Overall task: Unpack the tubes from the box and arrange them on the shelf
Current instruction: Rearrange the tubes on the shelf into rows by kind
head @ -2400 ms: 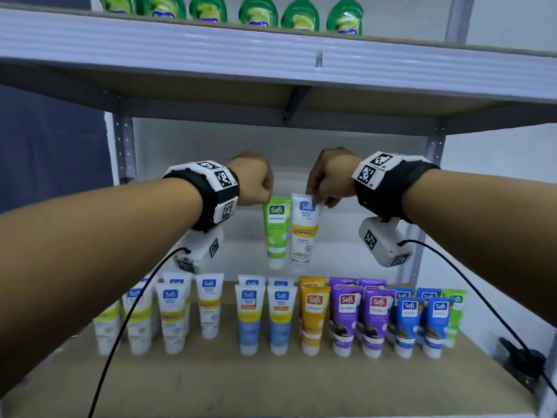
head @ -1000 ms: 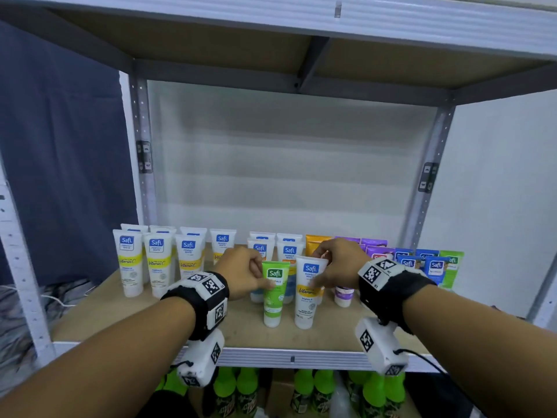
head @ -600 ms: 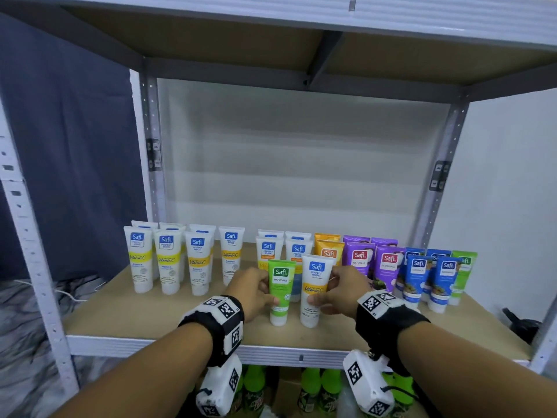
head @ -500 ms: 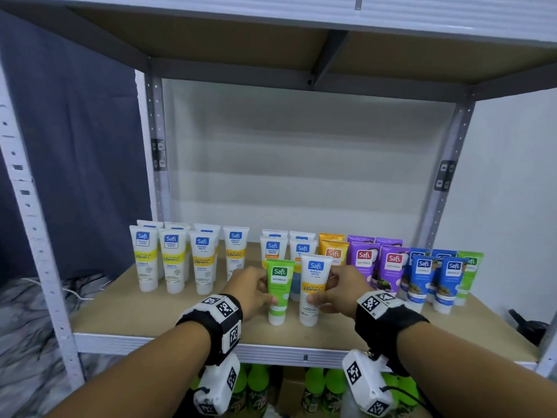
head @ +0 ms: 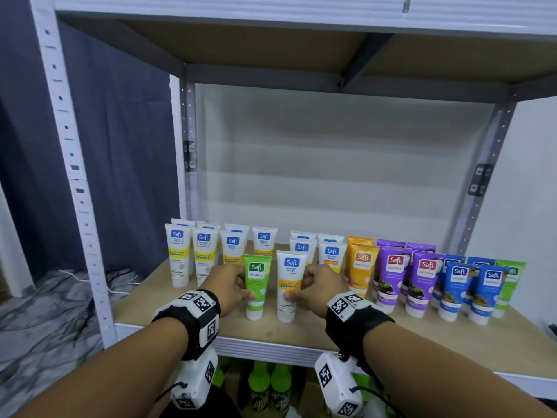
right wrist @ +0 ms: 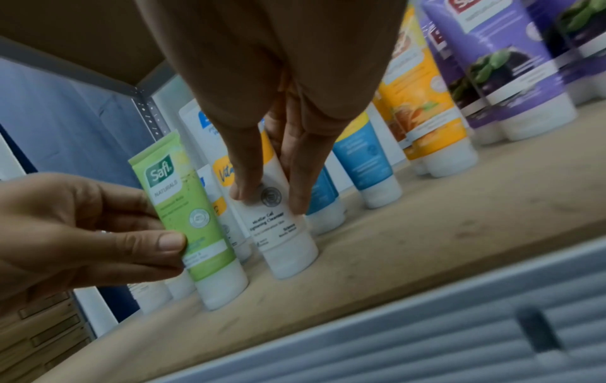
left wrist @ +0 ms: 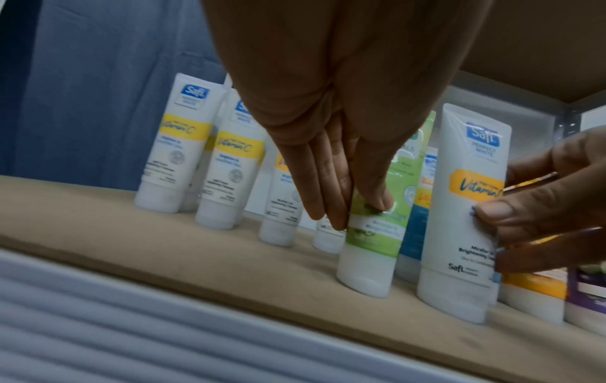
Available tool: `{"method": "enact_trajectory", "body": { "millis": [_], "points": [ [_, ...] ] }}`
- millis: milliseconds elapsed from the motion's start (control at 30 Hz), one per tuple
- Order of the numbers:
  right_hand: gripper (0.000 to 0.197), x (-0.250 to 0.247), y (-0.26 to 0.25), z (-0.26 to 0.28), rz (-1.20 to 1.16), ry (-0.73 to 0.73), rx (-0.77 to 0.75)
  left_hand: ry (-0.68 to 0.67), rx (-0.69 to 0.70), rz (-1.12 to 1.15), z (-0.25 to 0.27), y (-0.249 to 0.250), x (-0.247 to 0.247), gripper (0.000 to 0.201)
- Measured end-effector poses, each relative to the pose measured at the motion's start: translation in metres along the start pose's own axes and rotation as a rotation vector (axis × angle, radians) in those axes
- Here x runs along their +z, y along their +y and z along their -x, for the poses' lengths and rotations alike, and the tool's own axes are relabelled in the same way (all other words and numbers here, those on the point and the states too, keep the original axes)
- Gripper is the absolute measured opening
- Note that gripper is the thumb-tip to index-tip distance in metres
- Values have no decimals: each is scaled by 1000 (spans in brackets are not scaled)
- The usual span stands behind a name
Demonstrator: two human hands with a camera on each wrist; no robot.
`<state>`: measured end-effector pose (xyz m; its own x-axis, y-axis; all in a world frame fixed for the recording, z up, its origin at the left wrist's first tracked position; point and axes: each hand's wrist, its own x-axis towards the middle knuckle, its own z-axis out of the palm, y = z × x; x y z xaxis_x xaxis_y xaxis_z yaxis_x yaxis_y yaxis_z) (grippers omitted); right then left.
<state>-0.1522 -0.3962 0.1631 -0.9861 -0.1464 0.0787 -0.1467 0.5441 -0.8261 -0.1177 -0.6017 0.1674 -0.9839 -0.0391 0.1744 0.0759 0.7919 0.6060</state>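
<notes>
Two tubes stand cap-down near the front edge of the shelf (head: 301, 333), ahead of the stocked rows. Left hand (head: 230, 286) pinches the green tube (head: 256, 285) between thumb and fingers; right hand (head: 316, 286) pinches the white tube (head: 290, 285) just right of the green tube. Both caps appear to touch the board, though the green tube leans slightly in the left wrist view. Risk, as judged: narrow caps under tall soft bodies make either tube prone to tip on release, and a fall backward from the green tube could topple the white-and-yellow row (head: 205, 254) or the blue-banded tubes (head: 331, 251) behind; a fall forward could clear the shelf edge. Legible: green tube, "Safi NATURALS"; white tube, "Safi PERFECT WHITE", "Vitamin C". Right of the green tube: orange tubes (head: 361, 267) and purple tubes (head: 394, 276) marked "Safi NATURALS", blue tubes (head: 459, 285) marked "Safi". No box in view.
</notes>
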Motion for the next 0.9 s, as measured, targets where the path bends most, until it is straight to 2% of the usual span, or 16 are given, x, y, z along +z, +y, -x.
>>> {"method": "enact_trajectory", "body": {
  "millis": [200, 667, 900],
  "points": [
    [32, 22, -15, -7, 68, 46, -42, 19, -57, 2, 1, -20, -16, 22],
    [36, 62, -23, -50, 160, 149, -25, 63, -44, 4, -4, -40, -27, 23],
    [39, 71, -25, -64, 205, 147, -24, 83, -30, 25, -6, -44, -26, 24]
  ]
}}
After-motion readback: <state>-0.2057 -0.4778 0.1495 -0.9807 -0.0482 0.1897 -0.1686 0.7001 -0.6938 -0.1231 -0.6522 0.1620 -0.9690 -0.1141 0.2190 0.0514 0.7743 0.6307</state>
